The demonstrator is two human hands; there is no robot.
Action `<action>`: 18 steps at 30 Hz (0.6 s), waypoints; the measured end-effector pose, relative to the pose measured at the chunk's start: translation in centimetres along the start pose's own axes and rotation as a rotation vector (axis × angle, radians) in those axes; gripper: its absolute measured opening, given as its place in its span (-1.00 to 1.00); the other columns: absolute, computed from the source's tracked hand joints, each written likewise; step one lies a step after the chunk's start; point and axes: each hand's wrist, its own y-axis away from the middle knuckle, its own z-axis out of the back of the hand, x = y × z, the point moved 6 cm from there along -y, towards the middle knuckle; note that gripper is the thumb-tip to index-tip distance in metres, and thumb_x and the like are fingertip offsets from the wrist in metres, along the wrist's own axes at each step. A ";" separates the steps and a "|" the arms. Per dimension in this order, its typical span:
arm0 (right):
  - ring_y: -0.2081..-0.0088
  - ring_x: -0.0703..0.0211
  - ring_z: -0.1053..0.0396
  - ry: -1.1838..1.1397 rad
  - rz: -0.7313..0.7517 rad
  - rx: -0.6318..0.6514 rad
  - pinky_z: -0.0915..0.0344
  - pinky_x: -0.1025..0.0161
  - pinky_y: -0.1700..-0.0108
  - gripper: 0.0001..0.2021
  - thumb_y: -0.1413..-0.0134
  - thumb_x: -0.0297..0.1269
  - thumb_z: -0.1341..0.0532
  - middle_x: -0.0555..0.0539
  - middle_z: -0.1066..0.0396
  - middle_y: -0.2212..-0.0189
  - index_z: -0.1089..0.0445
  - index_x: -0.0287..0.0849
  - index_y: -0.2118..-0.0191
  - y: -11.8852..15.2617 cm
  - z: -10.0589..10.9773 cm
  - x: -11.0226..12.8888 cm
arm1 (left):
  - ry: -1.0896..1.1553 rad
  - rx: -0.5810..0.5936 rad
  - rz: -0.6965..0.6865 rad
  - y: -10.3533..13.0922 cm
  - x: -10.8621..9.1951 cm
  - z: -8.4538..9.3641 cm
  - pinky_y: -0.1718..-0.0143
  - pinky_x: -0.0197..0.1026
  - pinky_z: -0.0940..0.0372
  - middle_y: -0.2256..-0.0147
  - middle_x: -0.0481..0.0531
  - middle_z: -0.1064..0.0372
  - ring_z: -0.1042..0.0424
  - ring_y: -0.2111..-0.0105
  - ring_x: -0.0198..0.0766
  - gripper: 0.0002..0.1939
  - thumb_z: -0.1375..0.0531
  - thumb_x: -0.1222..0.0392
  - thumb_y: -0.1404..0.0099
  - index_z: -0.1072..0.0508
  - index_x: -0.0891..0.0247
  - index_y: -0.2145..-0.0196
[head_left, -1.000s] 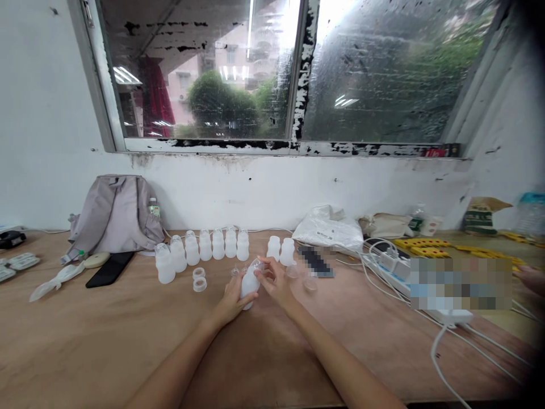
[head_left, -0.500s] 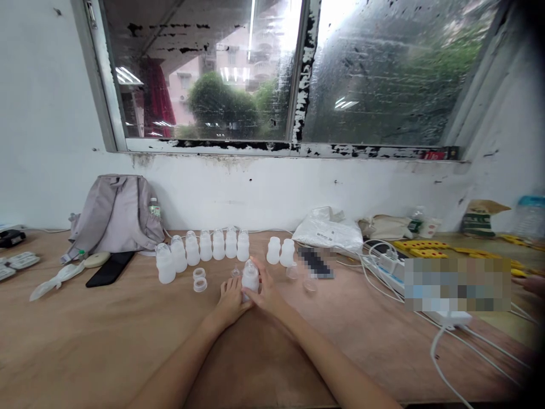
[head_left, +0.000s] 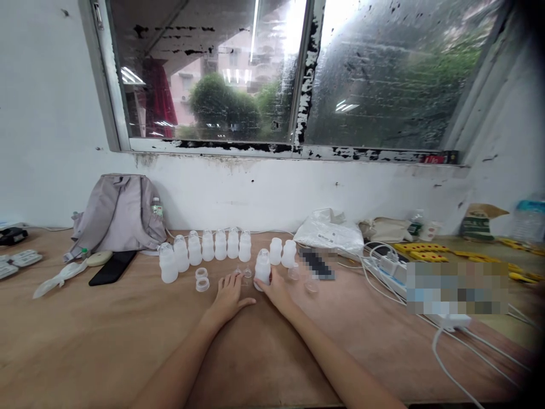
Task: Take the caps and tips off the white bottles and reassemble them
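A white baby bottle (head_left: pixel 263 264) with a clear cap stands upright in the middle, and my right hand (head_left: pixel 277 291) is wrapped round its lower right side. To the left, my left hand (head_left: pixel 230 295) rests on the table with fingers spread, holding nothing I can see. Just beyond its fingertips lie small clear bottle nipples (head_left: pixel 247 273). Two white rings (head_left: pixel 202 283) sit further left. Behind stands a row of several capped bottles (head_left: pixel 207 246). Two bottles without caps (head_left: pixel 288 253) are behind my right hand, with clear caps (head_left: pixel 311 285) lying to its right.
A backpack (head_left: pixel 121 213) leans on the wall at the left, with a black phone (head_left: pixel 112 268) before it. A white plastic bag (head_left: pixel 330 230) lies at the back. Power strips (head_left: pixel 451 319) and loose white cables spread over the right side of the brown table (head_left: pixel 106 341).
My right hand has moved right with the bottle. My left hand has let go of it, and its fingers are now spread on the table.
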 end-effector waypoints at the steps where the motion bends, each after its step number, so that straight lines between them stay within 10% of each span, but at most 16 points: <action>1: 0.31 -0.04 -0.35 0.026 -0.010 -0.014 -0.25 0.06 0.27 -0.71 0.21 -0.21 -0.22 -0.16 -0.38 0.37 -0.22 -0.17 0.30 -0.4 0.2 -0.4 | -0.019 -0.019 0.012 0.0 0.2 0.1 -0.01 0.07 0.03 -0.05 0.28 -0.12 -0.09 -0.03 0.03 -0.23 -0.04 -0.27 -0.05 -0.12 0.32 -0.08; 18: 0.32 0.02 -0.34 0.286 -0.134 -0.049 -0.20 0.18 0.30 -0.78 0.10 -0.15 -0.15 -0.14 -0.39 0.40 -0.27 -0.18 0.34 -7.7 -3.5 -4.9 | -0.264 -0.154 0.248 0.3 1.7 1.2 0.02 0.04 -0.03 0.00 0.24 -0.20 -0.15 0.01 -0.02 -0.48 0.03 -0.06 -0.22 -0.24 0.35 -0.01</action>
